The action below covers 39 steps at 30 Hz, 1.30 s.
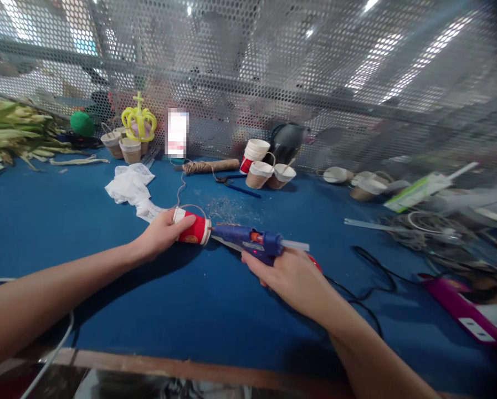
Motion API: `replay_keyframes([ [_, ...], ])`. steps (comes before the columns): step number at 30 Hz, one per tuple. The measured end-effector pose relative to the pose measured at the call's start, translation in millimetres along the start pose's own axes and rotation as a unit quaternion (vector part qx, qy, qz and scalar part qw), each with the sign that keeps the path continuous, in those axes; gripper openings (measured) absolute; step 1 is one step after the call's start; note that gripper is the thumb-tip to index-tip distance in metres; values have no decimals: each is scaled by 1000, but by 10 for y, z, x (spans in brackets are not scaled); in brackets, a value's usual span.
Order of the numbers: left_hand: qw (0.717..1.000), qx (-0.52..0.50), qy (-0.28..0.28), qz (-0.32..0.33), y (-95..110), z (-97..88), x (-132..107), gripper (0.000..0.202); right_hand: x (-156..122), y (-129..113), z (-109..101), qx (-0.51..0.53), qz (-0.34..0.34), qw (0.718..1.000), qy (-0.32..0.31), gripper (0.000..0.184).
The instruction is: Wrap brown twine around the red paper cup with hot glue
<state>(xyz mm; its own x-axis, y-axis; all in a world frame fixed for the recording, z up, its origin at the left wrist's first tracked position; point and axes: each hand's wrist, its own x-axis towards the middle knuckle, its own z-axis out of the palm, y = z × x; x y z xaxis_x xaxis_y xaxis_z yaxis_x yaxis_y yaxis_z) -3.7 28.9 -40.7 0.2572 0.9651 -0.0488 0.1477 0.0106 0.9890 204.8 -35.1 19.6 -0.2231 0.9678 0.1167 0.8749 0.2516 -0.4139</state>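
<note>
Our forearms (368, 338) reach over the worktop (182, 310); midway, our left hand (159, 233) is clamped on a red cup (196, 228), long axis sideways; our right hand (292, 277) grips a blue glue gun (242, 237), pointing left (just beside the cup's end).

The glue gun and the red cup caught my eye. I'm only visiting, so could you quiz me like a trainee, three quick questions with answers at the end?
1. Which of the person's hands holds the blue glue gun?
2. True or false: in the picture, the purple power strip lies to the right of the blue glue gun.
3. What is in the left hand?
A) a yellow crown
B) a red-and-white cup
C) a roll of twine

Key:
1. The right hand.
2. True.
3. B.
</note>
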Motion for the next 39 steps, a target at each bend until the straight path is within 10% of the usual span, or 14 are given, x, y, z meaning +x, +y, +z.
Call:
replay_keyframes([
  [39,1000,19,8,10,8,-17,16,30,-65,99,50,-74,-107,991,20,23],
])
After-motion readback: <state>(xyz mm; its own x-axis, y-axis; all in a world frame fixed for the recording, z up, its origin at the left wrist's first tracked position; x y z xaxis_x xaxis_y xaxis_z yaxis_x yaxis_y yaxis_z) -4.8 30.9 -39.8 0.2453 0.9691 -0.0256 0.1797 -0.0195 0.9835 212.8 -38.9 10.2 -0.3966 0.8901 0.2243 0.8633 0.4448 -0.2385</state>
